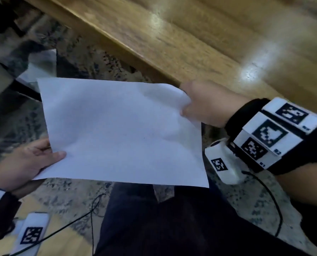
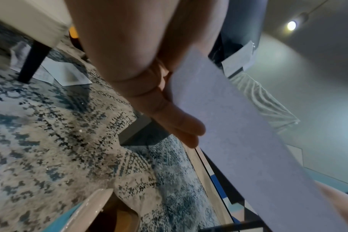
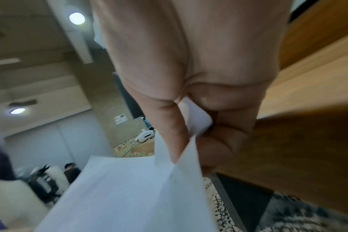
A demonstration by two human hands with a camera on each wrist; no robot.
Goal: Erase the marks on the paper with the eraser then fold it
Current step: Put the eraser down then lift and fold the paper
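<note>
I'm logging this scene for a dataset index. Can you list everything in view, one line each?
paper: one, white, held in the air between both hands, above the rug
wooden table: one, light brown, beyond the paper
rug: one, speckled grey and blue, on the floor
loose sheets: a few, white, on the rug by a dark furniture leg
wrist trackers: white with black markers, on both wrists
left hand: holds the paper's near left corner
right hand: pinches the paper's far right corner
</note>
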